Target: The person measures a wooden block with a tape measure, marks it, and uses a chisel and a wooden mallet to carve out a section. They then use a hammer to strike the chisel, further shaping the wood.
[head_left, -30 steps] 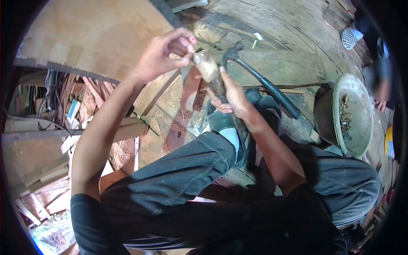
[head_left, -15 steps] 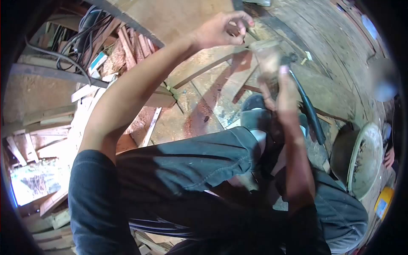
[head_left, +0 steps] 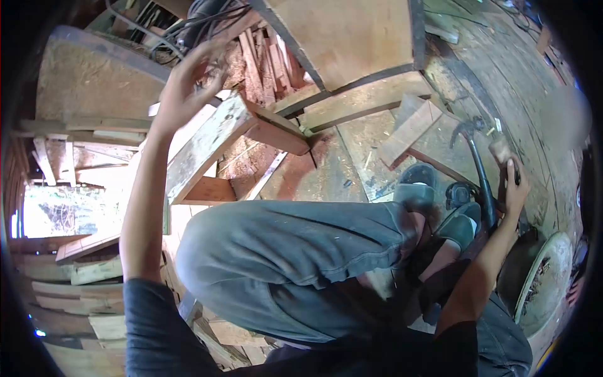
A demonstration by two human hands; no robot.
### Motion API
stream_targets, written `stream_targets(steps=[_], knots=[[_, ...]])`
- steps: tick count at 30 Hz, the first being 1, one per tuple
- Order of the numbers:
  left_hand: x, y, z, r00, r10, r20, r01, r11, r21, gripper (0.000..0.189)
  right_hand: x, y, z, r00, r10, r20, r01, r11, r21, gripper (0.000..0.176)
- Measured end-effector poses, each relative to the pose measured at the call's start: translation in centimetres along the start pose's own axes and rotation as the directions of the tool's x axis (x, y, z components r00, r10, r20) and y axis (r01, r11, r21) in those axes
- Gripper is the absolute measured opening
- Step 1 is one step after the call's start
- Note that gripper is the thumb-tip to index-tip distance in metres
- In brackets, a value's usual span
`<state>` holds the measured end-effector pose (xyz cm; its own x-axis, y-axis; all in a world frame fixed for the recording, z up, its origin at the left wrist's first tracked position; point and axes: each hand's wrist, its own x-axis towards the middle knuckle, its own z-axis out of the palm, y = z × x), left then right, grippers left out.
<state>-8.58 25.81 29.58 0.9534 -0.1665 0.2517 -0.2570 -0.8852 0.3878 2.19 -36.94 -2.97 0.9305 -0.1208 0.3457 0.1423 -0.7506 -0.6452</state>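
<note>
My left hand (head_left: 188, 91) is raised at the upper left, blurred, its fingers apart and curved with nothing seen in them. Below it a thick wooden beam (head_left: 210, 144) with a pale, stained face slants upward. On the far right, my right hand (head_left: 517, 188) is closed around a short object with a pale, wood-coloured end (head_left: 500, 149); I cannot tell its kind. Just left of that hand lies a claw hammer (head_left: 478, 157) with a black handle. A small black rounded item (head_left: 460, 194) is beside the hammer, near my sandalled feet (head_left: 418, 179).
Wood offcuts (head_left: 408, 135) lie on the board floor ahead of my feet. A framed plywood panel (head_left: 358, 38) stands at the top. Split wood (head_left: 267, 66) and cables (head_left: 207, 25) are heaped at the upper left. A basin (head_left: 546, 283) with debris sits at the lower right.
My left hand has swung left, away from my right hand. The right hand has moved right with its object, past the hammer. The view has shifted, showing more of the beam.
</note>
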Motion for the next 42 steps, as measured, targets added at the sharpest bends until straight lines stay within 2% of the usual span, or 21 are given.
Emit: stream_targets(steps=[2, 4, 6, 8, 10, 12, 14, 15, 18, 19, 21, 23, 26, 27, 28, 31, 34, 36, 38, 40, 42], knots=[[-7.3, 0.5, -1.2, 0.976, -0.208, -0.058, 0.197, 0.968, -0.157, 0.039, -0.4, 0.6, 0.5, 0.997, 0.056, 0.043, -0.055, 0.998, -0.018, 0.038], [-15.5, -0.5, -1.9, 0.946, -0.311, -0.089, 0.288, 0.935, -0.209, 0.038, -0.5, 0.6, 0.8, 0.984, 0.165, -0.071, -0.172, 0.978, -0.118, 0.034], [-22.2, 2.2, -0.9, 0.878, -0.461, -0.132, 0.433, 0.880, -0.194, 0.040, -0.4, 0.6, 1.0, 0.984, 0.081, -0.161, -0.108, 0.980, -0.169, 0.033], [-29.3, 3.6, 0.4, 0.842, -0.527, -0.111, 0.505, 0.845, -0.177, 0.041, -0.4, -1.1, 0.7, 0.949, -0.133, -0.287, 0.077, 0.977, -0.200, 0.033], [-34.6, 6.6, 1.1, 0.798, -0.592, -0.115, 0.588, 0.806, -0.068, 0.040, -0.3, -2.1, 0.9, 0.941, -0.186, -0.284, 0.130, 0.970, -0.204, 0.032], [-42.4, 7.6, 2.6, 0.623, -0.763, -0.175, 0.718, 0.646, -0.258, 0.037, -0.5, -4.6, 1.0, 0.951, -0.223, -0.215, 0.191, 0.969, -0.160, 0.031], [-51.5, 9.9, 4.3, 0.470, -0.833, -0.293, 0.825, 0.533, -0.190, 0.034, -0.7, -8.0, 1.8, 0.937, -0.308, -0.162, 0.293, 0.949, -0.114, 0.030], [-56.8, 11.6, 5.8, 0.416, -0.807, -0.419, 0.849, 0.510, -0.138, 0.035, -0.8, -10.0, 2.4, 0.926, -0.354, -0.130, 0.353, 0.935, -0.030, 0.029], [-70.7, 20.7, 11.2, 0.035, -0.857, -0.514, 0.964, 0.164, -0.208, 0.046, -2.4, -16.3, 3.7, 0.863, -0.504, -0.038, 0.506, 0.857, 0.102, 0.029], [-73.9, 24.3, 13.2, -0.017, -0.841, -0.541, 0.983, 0.085, -0.162, 0.048, -3.2, -17.8, 4.2, 0.861, -0.508, 0.008, 0.492, 0.838, 0.234, 0.029], [-77.2, 30.7, 17.5, -0.125, -0.819, -0.559, 0.988, -0.049, -0.148, 0.050, -4.8, -22.0, 5.2, 0.831, -0.554, 0.055, 0.468, 0.748, 0.470, 0.029], [-79.6, 36.1, 21.4, -0.421, -0.674, -0.607, 0.904, -0.362, -0.226, 0.051, -6.8, -26.8, 4.7, 0.785, -0.608, 0.118, 0.488, 0.725, 0.486, 0.029], [-82.0, 39.8, 27.4, -0.533, -0.539, -0.652, 0.829, -0.486, -0.277, 0.054, -7.8, -30.6, 4.4, 0.700, -0.688, 0.194, 0.521, 0.676, 0.521, 0.030], [-82.8, 40.2, 29.1, -0.588, -0.583, -0.561, 0.790, -0.563, -0.242, 0.057, -7.7, -31.6, 4.4, 0.676, -0.717, 0.168, 0.516, 0.624, 0.587, 0.031], [-82.8, 40.4, 29.9, -0.604, -0.580, -0.547, 0.779, -0.575, -0.250, 0.057, -7.7, -32.4, 4.0, 0.658, -0.740, 0.140, 0.506, 0.573, 0.645, 0.033], [-81.6, 39.2, 32.9, -0.665, -0.578, -0.472, 0.746, -0.539, -0.391, 0.057, -9.4, -36.0, 1.5, 0.682, -0.713, 0.163, 0.458, 0.589, 0.666, 0.037], [-80.4, 37.1, 35.3, -0.651, -0.569, -0.502, 0.751, -0.576, -0.322, 0.057, -10.2, -38.2, -0.1, 0.683, -0.717, 0.140, 0.495, 0.595, 0.633, 0.042], [-79.6, 36.5, 36.5, -0.675, -0.456, -0.580, 0.679, -0.691, -0.248, 0.057, -11.2, -40.3, -1.2, 0.690, -0.713, 0.122, 0.469, 0.569, 0.676, 0.044], [-78.8, 36.4, 35.3, -0.689, -0.442, -0.574, 0.676, -0.678, -0.289, 0.056, -12.5, -42.7, -2.4, 0.658, -0.745, 0.108, 0.483, 0.528, 0.699, 0.044], [-78.8, 36.4, 35.8, -0.637, -0.450, -0.625, 0.703, -0.672, -0.233, 0.056, -13.2, -45.4, -4.4, 0.708, -0.698, 0.112, 0.399, 0.525, 0.752, 0.041], [-78.2, 36.1, 35.6, -0.670, -0.437, -0.600, 0.676, -0.694, -0.248, 0.057, -13.9, -49.6, -6.6, 0.505, -0.860, -0.069, 0.746, 0.396, 0.535, 0.036]])
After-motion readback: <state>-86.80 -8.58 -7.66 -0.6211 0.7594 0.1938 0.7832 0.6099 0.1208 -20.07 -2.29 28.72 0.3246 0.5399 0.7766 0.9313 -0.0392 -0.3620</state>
